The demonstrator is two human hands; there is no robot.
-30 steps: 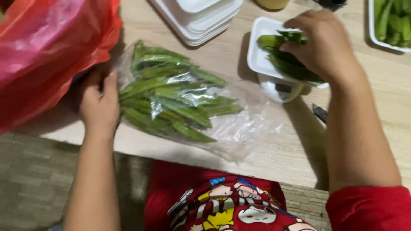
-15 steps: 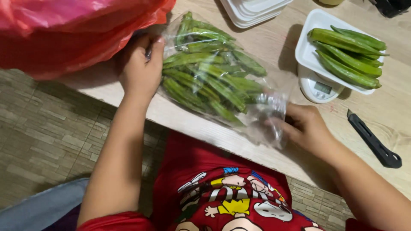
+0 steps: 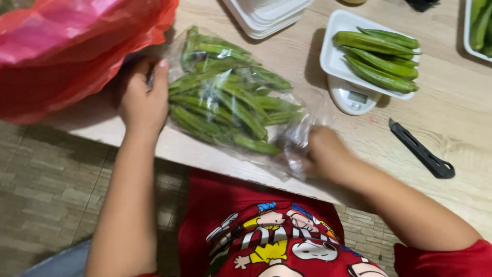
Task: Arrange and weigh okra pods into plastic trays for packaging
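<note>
The clear bag [image 3: 230,102] of green okra pods lies flat on the wooden bench [image 3: 461,118], near its front edge and left of centre. The left hand [image 3: 142,97] rests on the bag's left end with fingers curled over the plastic. The right hand [image 3: 324,154] is closed on the bag's open right end, pinching the loose plastic. The two hands are well apart, one at each end of the bag.

A red bag [image 3: 66,51] sits at the far left, touching the left hand. A white tray [image 3: 335,56] of okra stands on a small scale [image 3: 351,97] to the right of the clear bag. A stack of white trays [image 3: 261,18] lies at the far edge. A black knife [image 3: 420,151] lies on the bench, right of the scale.
</note>
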